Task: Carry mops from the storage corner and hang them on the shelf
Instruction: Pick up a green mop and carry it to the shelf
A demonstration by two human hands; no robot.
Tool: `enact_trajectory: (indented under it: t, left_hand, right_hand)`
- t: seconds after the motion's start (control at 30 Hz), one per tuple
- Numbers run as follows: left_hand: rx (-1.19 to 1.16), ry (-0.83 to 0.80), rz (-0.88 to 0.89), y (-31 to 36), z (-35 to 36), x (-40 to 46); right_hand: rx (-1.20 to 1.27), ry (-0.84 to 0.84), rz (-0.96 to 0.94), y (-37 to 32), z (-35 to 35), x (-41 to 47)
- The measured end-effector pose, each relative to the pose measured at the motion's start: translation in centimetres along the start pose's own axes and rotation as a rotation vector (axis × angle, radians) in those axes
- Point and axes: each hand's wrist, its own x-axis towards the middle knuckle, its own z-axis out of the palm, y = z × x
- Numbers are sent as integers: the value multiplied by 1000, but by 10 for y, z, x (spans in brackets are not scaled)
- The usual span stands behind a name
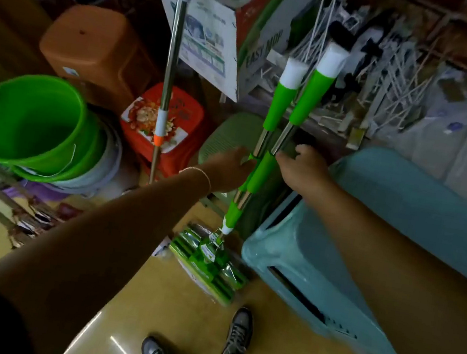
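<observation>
Crowded storage corner, tan tiled floor, goods stacked on every side. Left hand is at the pair of green mops, fingers reaching behind the left pole at its green sleeve; whether they fully wrap it I cannot tell. Right hand comes in from the other side, fingers loosely curled and touching the right pole just above its sleeve, not clearly clamped on. Both mops stand together, leaning back into the corner, their wrapped green mop heads down on the floor. So this reads as the very start: mops not yet lifted, the carry and the hanging all ahead, and no shelf hook in view.

Outward now: a teal plastic cabinet sits tight on the right of the heads. A third mop pole, steel with an orange collar, stands to the left before a red stool. Green buckets are nested further left, an Easy Mop carton and white hangers crowd behind. Lifting likely needs care around the carton.
</observation>
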Motion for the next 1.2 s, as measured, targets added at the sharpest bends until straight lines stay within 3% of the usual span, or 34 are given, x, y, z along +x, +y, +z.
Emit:
enact_trajectory:
  t: [0.37,0.73,1.2]
  left_hand:
    - [25,-54,-90,-16,9,6]
    - [-20,-82,-94,-26,18,-15]
    - [-135,-200,-110,-55,38,-63]
  right_hand:
    - [319,113,-3,-13,4,38]
    - [309,202,-2,-23,7,33]
    - [165,247,-456,-16,60,-87]
